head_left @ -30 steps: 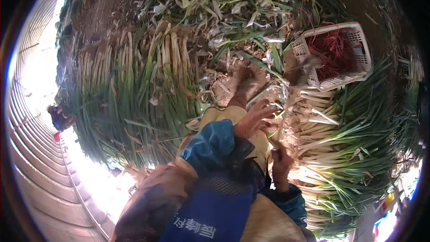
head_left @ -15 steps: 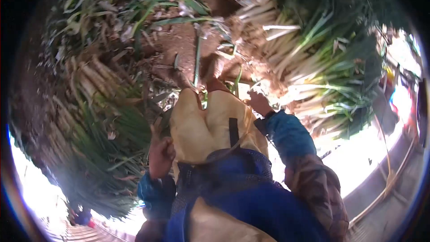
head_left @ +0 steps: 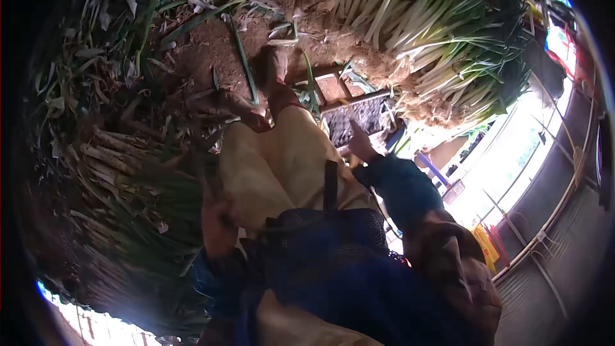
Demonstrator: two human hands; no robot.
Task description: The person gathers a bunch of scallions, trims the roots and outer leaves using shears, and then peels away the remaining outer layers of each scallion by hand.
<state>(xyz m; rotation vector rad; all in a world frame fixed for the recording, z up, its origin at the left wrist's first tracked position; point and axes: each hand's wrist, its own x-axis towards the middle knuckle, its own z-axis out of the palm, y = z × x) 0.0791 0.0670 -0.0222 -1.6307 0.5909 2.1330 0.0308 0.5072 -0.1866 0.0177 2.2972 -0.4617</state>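
Note:
My right hand [head_left: 360, 143] hangs beside my right thigh, one finger stretched out toward the dark panel [head_left: 355, 122] of a low wooden frame; nothing shows in it. At my left thigh, my left hand [head_left: 220, 218] is smeared by motion and its fingers cannot be made out. Pale trousers [head_left: 282, 160] cover my legs, with a blue apron [head_left: 333, 282] at the waist. Cleaned green onions [head_left: 442, 45] lie in a thick row at the upper right, roots toward me. More onions [head_left: 112, 166] with dirty stalks lie at the left.
Loose leaves and peelings [head_left: 90, 51] cover the upper left ground. Bare brown soil [head_left: 211, 57] shows in front of my feet. At the right are a bright opening [head_left: 506, 160], curved poles [head_left: 573, 176] and a yellow item [head_left: 485, 248].
The view has turned, and the basket with red strands has left it. My hands, which were together over my lap, are now apart at my thighs. The wooden frame has come into sight.

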